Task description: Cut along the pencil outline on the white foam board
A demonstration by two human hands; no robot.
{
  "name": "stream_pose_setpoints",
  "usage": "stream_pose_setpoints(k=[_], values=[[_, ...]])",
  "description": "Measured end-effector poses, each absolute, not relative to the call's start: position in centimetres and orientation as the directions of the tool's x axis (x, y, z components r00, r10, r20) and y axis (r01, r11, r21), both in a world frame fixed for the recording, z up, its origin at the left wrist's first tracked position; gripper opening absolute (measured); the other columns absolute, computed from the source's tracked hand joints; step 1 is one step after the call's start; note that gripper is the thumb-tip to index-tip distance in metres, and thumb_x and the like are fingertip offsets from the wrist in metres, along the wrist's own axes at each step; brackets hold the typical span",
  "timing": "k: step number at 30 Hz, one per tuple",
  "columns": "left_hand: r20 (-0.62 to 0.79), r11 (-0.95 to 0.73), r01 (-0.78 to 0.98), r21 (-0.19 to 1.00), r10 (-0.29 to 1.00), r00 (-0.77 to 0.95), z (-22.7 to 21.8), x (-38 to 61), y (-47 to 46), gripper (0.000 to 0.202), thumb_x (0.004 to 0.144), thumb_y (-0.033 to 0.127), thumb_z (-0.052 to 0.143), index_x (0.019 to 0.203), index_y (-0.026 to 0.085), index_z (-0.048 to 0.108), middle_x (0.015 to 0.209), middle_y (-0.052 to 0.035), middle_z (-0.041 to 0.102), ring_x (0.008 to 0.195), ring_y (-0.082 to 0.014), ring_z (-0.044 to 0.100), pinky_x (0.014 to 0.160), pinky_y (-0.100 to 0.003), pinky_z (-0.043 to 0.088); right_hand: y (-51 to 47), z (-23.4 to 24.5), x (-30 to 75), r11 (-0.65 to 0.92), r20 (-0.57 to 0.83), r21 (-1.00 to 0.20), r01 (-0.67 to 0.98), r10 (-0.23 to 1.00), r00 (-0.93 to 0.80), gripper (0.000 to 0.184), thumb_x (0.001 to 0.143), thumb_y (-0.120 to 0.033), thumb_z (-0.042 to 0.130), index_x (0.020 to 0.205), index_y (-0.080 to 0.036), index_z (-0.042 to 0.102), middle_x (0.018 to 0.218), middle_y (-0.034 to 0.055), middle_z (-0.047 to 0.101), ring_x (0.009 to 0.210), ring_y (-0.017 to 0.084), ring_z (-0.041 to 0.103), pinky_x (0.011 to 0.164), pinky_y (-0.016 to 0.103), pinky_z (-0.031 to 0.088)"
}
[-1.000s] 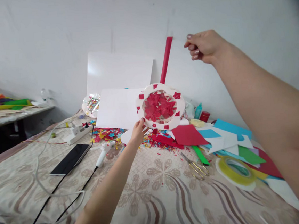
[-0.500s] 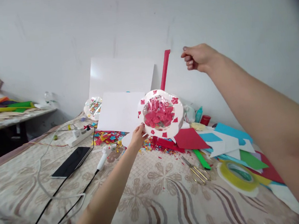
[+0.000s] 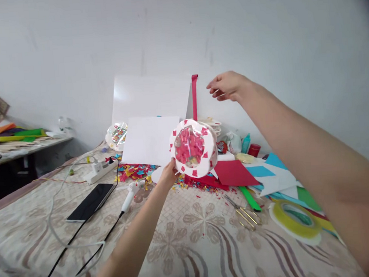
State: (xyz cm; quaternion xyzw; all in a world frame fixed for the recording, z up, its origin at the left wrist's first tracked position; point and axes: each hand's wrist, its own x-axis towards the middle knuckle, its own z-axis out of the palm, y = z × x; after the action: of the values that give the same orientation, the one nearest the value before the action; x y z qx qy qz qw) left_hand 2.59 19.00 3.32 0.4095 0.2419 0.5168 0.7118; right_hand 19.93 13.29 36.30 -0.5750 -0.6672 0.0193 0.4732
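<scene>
Right hand (image 3: 227,86): lowered since earlier; fingers bent, I can't tell whether gripping.
Left hand (image 3: 167,174): grasping white lantern (image 3: 191,148).
White lantern: being turned, I judge; next, steady it.

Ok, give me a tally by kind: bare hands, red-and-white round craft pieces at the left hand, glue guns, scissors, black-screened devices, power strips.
Left hand and right hand: 2
Round craft piece: 1
Glue gun: 1
Scissors: 1
Black-screened device: 1
Power strip: 1
Total: 7
</scene>
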Motion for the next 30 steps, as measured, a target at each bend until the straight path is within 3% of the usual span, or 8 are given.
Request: stream_pose_setpoints(k=[2, 5, 9, 12, 18, 21, 26, 30], values=[[0.094, 0.114, -0.548, 0.829, 0.936, 0.338, 2.9, 2.4, 18.6, 0.037, 0.091, 0.036, 0.057, 0.122, 0.017, 0.055, 0.122, -0.0096, 0.058, 0.103, -0.0219, 0.061, 0.086, -0.044, 0.053, 12.8, 36.6, 20.3, 0.269, 0.678, -0.451, 0.851, 0.723, 0.13, 0.028, 0.085, -0.004, 0.056, 0.063, -0.021, 0.05, 0.055, 0.0003, 0.05, 0.065, 0.02, 0.057, 0.075, 0.039, 0.047], [0.144, 0.064, -0.563, 0.824, 0.937, 0.317, 2.4, 2.6, 17.6, 0.036, 0.091, 0.036, 0.057, 0.122, 0.017, 0.055, 0.122, -0.0096, 0.058, 0.103, -0.0218, 0.061, 0.086, -0.044, 0.053, 12.5, 36.9, 21.1, 0.284, 0.781, -0.264, 0.922, 0.624, 0.032, 0.031, 0.084, 0.0, 0.058, 0.066, -0.022, 0.046, 0.056, -0.0011, 0.047, 0.089, 0.023, 0.057, 0.096, 0.044, 0.036], [0.221, -0.03, -0.579, 0.814, 0.94, 0.262, 1.7, 3.8, 16.0, 0.036, 0.091, 0.035, 0.058, 0.122, 0.017, 0.055, 0.122, -0.0095, 0.058, 0.103, -0.0218, 0.061, 0.086, -0.043, 0.053, 12.9, 37.0, 22.3, 0.33, 0.817, -0.028, 0.944, 0.552, -0.168, 0.028, 0.092, -0.006, 0.053, 0.073, -0.023, 0.039, 0.059, -0.0017, 0.046, 0.096, 0.022, 0.055, 0.101, 0.045, 0.028], [0.275, -0.116, -0.585, 0.803, 0.942, 0.191, 1.2, 4.7, 15.1, 0.034, 0.091, 0.035, 0.057, 0.119, 0.016, 0.056, 0.119, -0.009, 0.06, 0.1, -0.0209, 0.061, 0.084, -0.042, 0.054, 13.2, 37.1, 23.0, 0.351, 0.816, 0.034, 0.936, 0.531, -0.229, 0.027, 0.095, -0.01, 0.05, 0.075, -0.025, 0.038, 0.063, 0.0002, 0.047, 0.1, 0.024, 0.051, 0.103, 0.045, 0.024], [0.365, -0.297, -0.553, 0.779, 0.931, 0.014, 0.7, 5.3, 13.9, 0.043, 0.066, 0.038, 0.081, 0.092, 0.019, 0.054, 0.093, -0.0025, 0.064, 0.093, -0.0182, 0.062, 0.09, -0.035, 0.048, 12.6, 36.6, 22.4, 0.353, 0.849, 0.066, 0.933, 0.471, -0.238, 0.033, 0.091, -0.009, 0.051, 0.069, -0.025, 0.033, 0.095, 0.0081, 0.053, 0.118, 0.029, 0.036, 0.103, 0.049, 0.019], [0.397, -0.363, -0.5, 0.786, 0.917, -0.043, 0.7, 5.4, 13.1, 0.045, 0.064, 0.043, 0.08, 0.09, 0.021, 0.051, 0.092, -0.0033, 0.062, 0.091, -0.0195, 0.062, 0.087, -0.035, 0.048, 12.7, 36.1, 21.7, 0.32, 0.89, 0.077, 0.944, 0.405, -0.21, 0.03, 0.089, -0.009, 0.05, 0.069, -0.024, 0.034, 0.102, 0.0095, 0.052, 0.119, 0.031, 0.035, 0.101, 0.051, 0.019], [0.501, -0.501, -0.355, 0.79, 0.86, -0.099, 0.9, 4.8, 10.8, 0.052, 0.066, 0.041, 0.079, 0.107, 0.023, 0.053, 0.116, -0.0091, 0.057, 0.111, -0.0251, 0.056, 0.098, -0.04, 0.042, 13.9, 35.5, 21.6, 0.416, 0.928, 0.035, 0.909, 0.324, -0.184, 0.016, 0.09, -0.019, 0.05, 0.078, -0.027, 0.045, 0.094, 0.0051, 0.059, 0.1, 0.027, 0.048, 0.091, 0.044, 0.036], [0.629, -0.606, -0.269, 0.749, 0.778, -0.001, 0.5, 3.4, 9.0, 0.069, 0.061, 0.041, 0.083, 0.122, 0.023, 0.053, 0.136, -0.0139, 0.049, 0.132, -0.0314, 0.04, 0.11, -0.043, 0.03, 14.8, 35.4, 22.1, 0.575, 0.89, -0.187, 0.796, 0.442, -0.11, 0.013, 0.087, -0.028, 0.059, 0.076, -0.03, 0.052, 0.084, -0.0003, 0.063, 0.086, 0.021, 0.054, 0.078, 0.034, 0.045]])
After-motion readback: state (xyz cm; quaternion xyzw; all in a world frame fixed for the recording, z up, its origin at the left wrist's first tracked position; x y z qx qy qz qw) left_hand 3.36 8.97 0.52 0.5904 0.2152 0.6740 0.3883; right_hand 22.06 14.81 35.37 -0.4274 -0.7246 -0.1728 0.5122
